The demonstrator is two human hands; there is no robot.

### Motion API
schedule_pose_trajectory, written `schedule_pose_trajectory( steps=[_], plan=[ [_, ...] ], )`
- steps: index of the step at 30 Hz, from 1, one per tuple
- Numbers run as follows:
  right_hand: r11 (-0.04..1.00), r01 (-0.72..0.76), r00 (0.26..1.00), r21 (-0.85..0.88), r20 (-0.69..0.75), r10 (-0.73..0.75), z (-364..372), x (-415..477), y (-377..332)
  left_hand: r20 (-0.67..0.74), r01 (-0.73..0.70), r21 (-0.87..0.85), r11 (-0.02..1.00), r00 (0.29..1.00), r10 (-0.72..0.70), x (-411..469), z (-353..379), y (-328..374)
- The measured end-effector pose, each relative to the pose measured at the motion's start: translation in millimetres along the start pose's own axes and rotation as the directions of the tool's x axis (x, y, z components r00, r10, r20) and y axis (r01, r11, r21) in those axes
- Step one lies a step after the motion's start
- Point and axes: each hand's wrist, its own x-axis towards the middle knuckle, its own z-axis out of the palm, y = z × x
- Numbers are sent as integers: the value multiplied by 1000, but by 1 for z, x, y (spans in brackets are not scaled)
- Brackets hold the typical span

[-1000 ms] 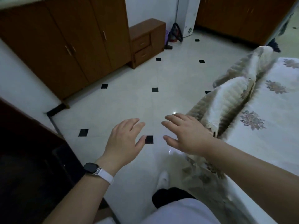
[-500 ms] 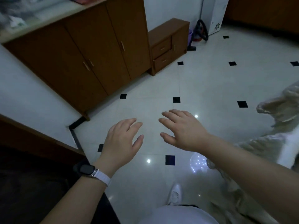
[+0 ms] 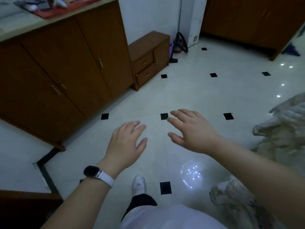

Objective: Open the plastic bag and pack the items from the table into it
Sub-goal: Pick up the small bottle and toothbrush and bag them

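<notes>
My left hand (image 3: 126, 144), with a dark watch on a white strap at the wrist, hovers palm down over the tiled floor, fingers apart and holding nothing. My right hand (image 3: 194, 131) is stretched out beside it, a little further forward, also spread and holding nothing. No plastic bag shows in the head view. On the counter top (image 3: 19, 20) at the upper left lie some blurred items on a red cloth (image 3: 54, 9); I cannot make out what they are.
Brown cabinets (image 3: 62, 71) run along the left, with a low drawer unit (image 3: 148, 58) beyond them. A frilled pale cloth (image 3: 279, 133) hangs at the right edge. White floor with black insets (image 3: 189, 90) lies ahead. My white shoe (image 3: 139, 184) is below.
The view has swung left and up: the cloth-covered surface slid out to the right edge and the cabinets and counter top came into view. Both hands stay spread in front of me.
</notes>
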Motion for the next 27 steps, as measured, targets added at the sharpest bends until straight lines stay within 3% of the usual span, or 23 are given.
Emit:
schedule_pose_trajectory(
  steps=[8,14,21,27],
  plan=[
    [948,-292,956,-126,-8,293,19,87,69,-40,-262,-108,959,965,259,178,29,-59],
    [870,-458,886,-181,-8,464,23,133,101,-51,-449,-186,874,893,448,289,48,-78],
    [774,-596,795,-214,-19,606,39,130,172,-39,-588,-265,764,798,601,384,96,-42],
    [683,-706,701,-190,-44,712,56,110,270,18,-628,-236,742,760,649,474,132,13]
  ],
)
